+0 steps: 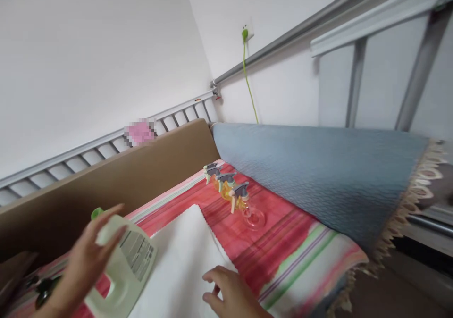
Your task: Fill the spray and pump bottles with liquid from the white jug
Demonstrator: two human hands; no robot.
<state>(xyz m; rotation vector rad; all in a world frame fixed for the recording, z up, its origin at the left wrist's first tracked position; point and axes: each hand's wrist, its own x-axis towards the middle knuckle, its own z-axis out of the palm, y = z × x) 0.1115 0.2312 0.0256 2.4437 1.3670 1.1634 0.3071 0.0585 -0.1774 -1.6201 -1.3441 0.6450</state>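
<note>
My left hand (95, 247), slightly blurred, is at the left with thumb and fingers apart. Just behind it stands a pale green jug (141, 256) with a green cap (96, 213), a printed label and a hollow handle; whether my fingers touch it I cannot tell. Over the edge of a white cloth (187, 247) with a zigzag border, my right hand (235, 289) hovers with its fingers loosely bent and apart, holding nothing. Beyond it several small spray bottles with grey trigger heads stand in a row, the nearest a clear pinkish spray bottle (253, 218).
A striped red cloth (283, 223) covers the surface. Along the right runs a blue quilted cover (318, 176) with a lace edge. A brown panel (148, 167) and white railing close off the back. A green cord (249, 84) hangs from a wall socket. Dark items lie at lower left.
</note>
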